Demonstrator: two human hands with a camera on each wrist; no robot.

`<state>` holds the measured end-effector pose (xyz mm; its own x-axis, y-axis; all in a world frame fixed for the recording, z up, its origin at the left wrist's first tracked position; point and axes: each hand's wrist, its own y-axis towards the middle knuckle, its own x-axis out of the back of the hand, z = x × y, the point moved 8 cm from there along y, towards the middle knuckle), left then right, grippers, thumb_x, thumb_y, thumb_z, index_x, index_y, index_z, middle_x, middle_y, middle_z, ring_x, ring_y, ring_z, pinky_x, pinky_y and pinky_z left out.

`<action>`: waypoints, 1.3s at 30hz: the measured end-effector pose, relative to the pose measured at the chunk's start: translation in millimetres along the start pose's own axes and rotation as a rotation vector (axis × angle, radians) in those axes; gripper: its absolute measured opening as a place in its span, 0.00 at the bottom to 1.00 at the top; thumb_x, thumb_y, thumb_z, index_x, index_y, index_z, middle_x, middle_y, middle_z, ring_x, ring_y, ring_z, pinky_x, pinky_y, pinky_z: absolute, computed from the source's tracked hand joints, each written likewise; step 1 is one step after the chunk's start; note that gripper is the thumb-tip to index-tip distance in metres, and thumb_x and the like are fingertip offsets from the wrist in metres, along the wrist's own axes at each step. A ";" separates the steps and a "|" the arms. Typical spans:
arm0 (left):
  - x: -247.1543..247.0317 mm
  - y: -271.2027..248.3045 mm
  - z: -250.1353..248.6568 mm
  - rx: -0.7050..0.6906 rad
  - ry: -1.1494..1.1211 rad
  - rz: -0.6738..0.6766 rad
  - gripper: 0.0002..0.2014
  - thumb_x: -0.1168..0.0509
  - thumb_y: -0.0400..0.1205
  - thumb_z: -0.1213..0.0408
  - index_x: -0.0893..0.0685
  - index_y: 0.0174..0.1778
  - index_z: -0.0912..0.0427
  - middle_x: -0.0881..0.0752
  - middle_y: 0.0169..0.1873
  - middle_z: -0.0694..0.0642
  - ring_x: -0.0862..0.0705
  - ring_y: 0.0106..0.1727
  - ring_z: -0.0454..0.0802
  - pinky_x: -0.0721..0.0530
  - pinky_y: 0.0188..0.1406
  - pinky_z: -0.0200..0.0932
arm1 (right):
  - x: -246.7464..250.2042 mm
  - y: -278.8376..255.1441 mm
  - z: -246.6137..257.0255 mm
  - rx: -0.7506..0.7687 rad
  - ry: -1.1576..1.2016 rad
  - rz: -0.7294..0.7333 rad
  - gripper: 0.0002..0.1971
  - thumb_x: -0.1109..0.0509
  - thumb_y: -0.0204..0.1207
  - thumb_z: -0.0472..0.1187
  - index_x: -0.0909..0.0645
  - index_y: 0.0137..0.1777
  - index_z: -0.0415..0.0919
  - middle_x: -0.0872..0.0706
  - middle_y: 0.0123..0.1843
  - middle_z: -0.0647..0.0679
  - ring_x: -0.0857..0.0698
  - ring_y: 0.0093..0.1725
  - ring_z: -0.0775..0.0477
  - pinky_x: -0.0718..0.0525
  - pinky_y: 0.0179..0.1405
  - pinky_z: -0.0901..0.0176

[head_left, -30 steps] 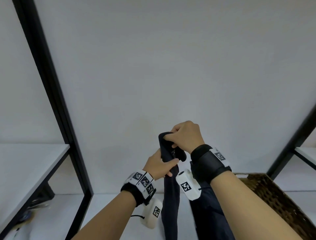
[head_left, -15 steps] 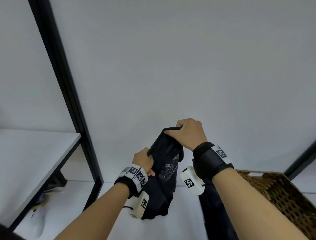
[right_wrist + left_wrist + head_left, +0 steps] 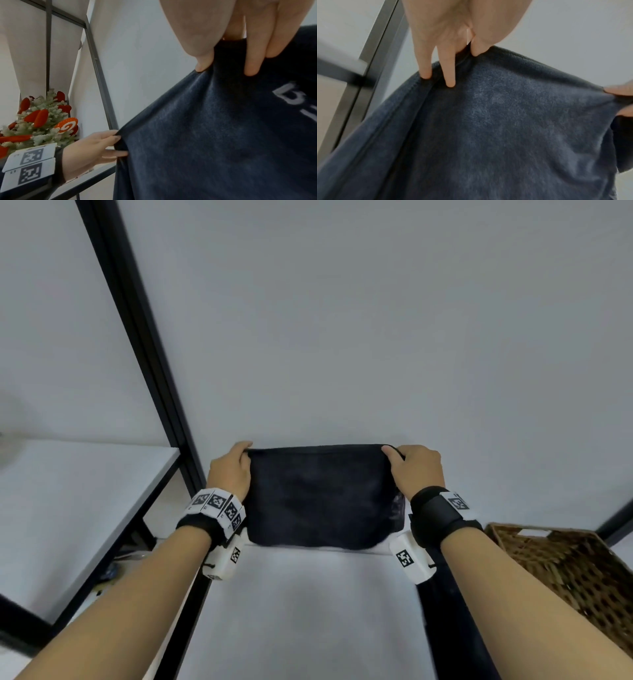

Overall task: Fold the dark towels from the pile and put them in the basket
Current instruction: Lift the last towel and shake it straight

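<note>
A dark navy towel hangs spread flat in the air above the white table, folded to a wide rectangle. My left hand pinches its upper left corner and my right hand pinches the upper right corner. The left wrist view shows the towel up close, with my left fingers curled over its top edge. In the right wrist view the towel hangs under my right fingers. A brown wicker basket stands at the lower right.
A white table lies below the towel, with a white wall behind. A black frame post rises at the left beside a side shelf. More dark cloth hangs under my right forearm. Red artificial flowers stand on the left shelf.
The towel was bunched between my two hands close together. My hands have moved apart sideways and now stretch it out flat by its top corners.
</note>
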<state>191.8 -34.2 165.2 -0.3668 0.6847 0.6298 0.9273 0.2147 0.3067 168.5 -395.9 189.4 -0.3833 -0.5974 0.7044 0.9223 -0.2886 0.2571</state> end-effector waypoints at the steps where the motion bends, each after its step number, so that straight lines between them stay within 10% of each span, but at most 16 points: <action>1: 8.0 -0.7 -5.2 -0.033 0.051 -0.020 0.16 0.44 0.87 0.66 0.18 0.68 0.56 0.12 0.45 0.67 0.15 0.46 0.63 0.21 0.50 0.43 | 1.2 -3.3 0.1 0.007 0.017 -0.012 0.28 0.38 0.84 0.55 0.31 0.23 0.42 0.24 0.23 0.46 0.24 0.28 0.43 0.27 0.29 0.54; 4: 21.6 -15.5 -7.3 -0.051 0.119 -0.066 0.16 0.45 0.87 0.65 0.19 0.68 0.58 0.12 0.45 0.67 0.16 0.52 0.68 0.24 0.68 0.59 | -5.0 -20.5 -5.7 -0.011 0.046 0.001 0.29 0.40 0.84 0.57 0.28 0.25 0.38 0.23 0.23 0.46 0.24 0.27 0.45 0.26 0.29 0.54; 12: -26.5 -110.5 93.5 0.150 0.227 0.191 0.16 0.44 0.87 0.68 0.19 0.68 0.58 0.17 0.64 0.67 0.18 0.63 0.67 0.31 0.73 0.66 | -100.6 -123.4 -88.9 -0.140 -0.007 0.308 0.23 0.36 0.84 0.54 0.24 0.31 0.41 0.16 0.32 0.46 0.20 0.36 0.42 0.26 0.38 0.52; 18: -79.1 -182.7 174.7 0.376 0.540 0.539 0.20 0.49 0.89 0.59 0.28 0.77 0.44 0.37 0.83 0.55 0.31 0.78 0.60 0.49 0.79 0.68 | -180.0 -216.6 -151.4 -0.257 -0.039 0.657 0.15 0.39 0.87 0.46 0.13 0.60 0.40 0.12 0.54 0.43 0.16 0.60 0.42 0.27 0.52 0.63; 22: -108.0 -213.4 211.0 0.453 0.648 0.766 0.20 0.48 0.88 0.59 0.27 0.76 0.43 0.31 0.80 0.55 0.30 0.77 0.57 0.38 0.78 0.62 | -208.6 -261.5 -182.7 -0.391 -0.132 0.856 0.19 0.47 0.89 0.37 0.28 0.78 0.41 0.20 0.68 0.40 0.22 0.70 0.40 0.24 0.62 0.55; 24: -124.4 -222.4 222.5 0.418 0.687 0.913 0.19 0.45 0.87 0.60 0.21 0.73 0.51 0.22 0.71 0.57 0.22 0.69 0.57 0.24 0.69 0.49 | -214.8 -268.1 -190.3 -0.417 -0.185 0.917 0.15 0.43 0.88 0.45 0.16 0.58 0.39 0.14 0.56 0.40 0.16 0.57 0.41 0.20 0.50 0.56; 27: -148.4 -224.5 225.3 0.375 0.748 1.080 0.16 0.40 0.82 0.61 0.16 0.64 0.57 0.16 0.62 0.57 0.15 0.57 0.55 0.16 0.53 0.42 | -212.3 -260.6 -207.3 -0.504 -0.275 0.840 0.16 0.37 0.84 0.51 0.20 0.40 0.41 0.16 0.42 0.44 0.16 0.42 0.42 0.16 0.41 0.55; 33: -240.4 -194.0 174.8 0.158 0.626 1.128 0.13 0.41 0.82 0.63 0.14 0.58 0.55 0.17 0.58 0.55 0.15 0.55 0.55 0.15 0.54 0.46 | -188.9 -252.2 -256.3 -0.811 -0.298 0.500 0.18 0.33 0.80 0.34 0.29 0.68 0.31 0.28 0.68 0.33 0.22 0.64 0.31 0.19 0.61 0.45; 39: -365.1 -164.0 80.7 -0.228 0.422 1.063 0.11 0.41 0.84 0.65 0.15 0.56 0.57 0.17 0.55 0.56 0.18 0.57 0.56 0.22 0.62 0.53 | -190.5 -295.5 -302.9 -1.127 -0.063 0.424 0.26 0.30 0.80 0.37 0.34 0.74 0.31 0.25 0.69 0.32 0.21 0.66 0.31 0.19 0.64 0.45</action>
<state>179.7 -263.2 -172.7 0.5514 0.1489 0.8208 0.7633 -0.4871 -0.4244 -46.0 -423.5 -221.1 -0.0286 -0.7743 0.6321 0.4005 -0.5883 -0.7025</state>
